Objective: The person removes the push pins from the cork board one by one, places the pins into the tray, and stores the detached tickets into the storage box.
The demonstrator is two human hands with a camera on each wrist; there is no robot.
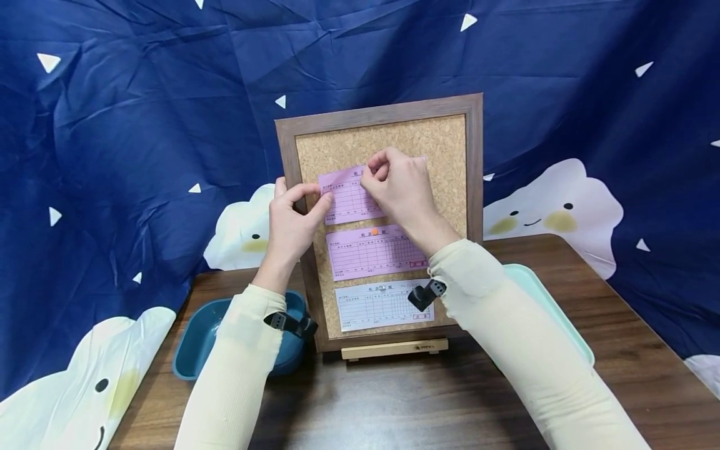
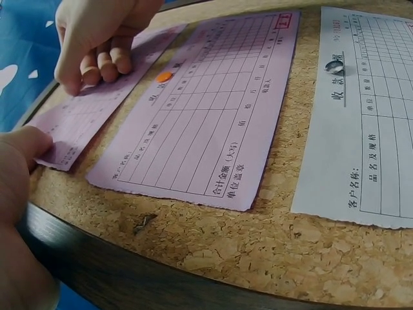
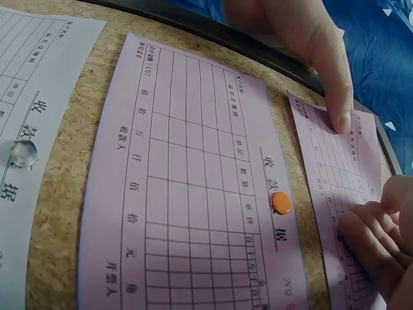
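Note:
A framed cork board stands tilted back. Highest of three receipts on it is a pink receipt. My left hand pinches that receipt's left edge, thumb on its face. My right hand is at its top middle, thumb and forefinger brought together against the board and the other fingers curled. What they pinch is hidden by the fingertips. Below, another pink receipt carries an orange pushpin near its top. Lowest is a white receipt with a clear pushpin.
The board leans on a wooden easel on a brown table. Left of it sits a blue bin, partly behind my left forearm. A mint tray lies on the right. A blue curtain hangs close behind.

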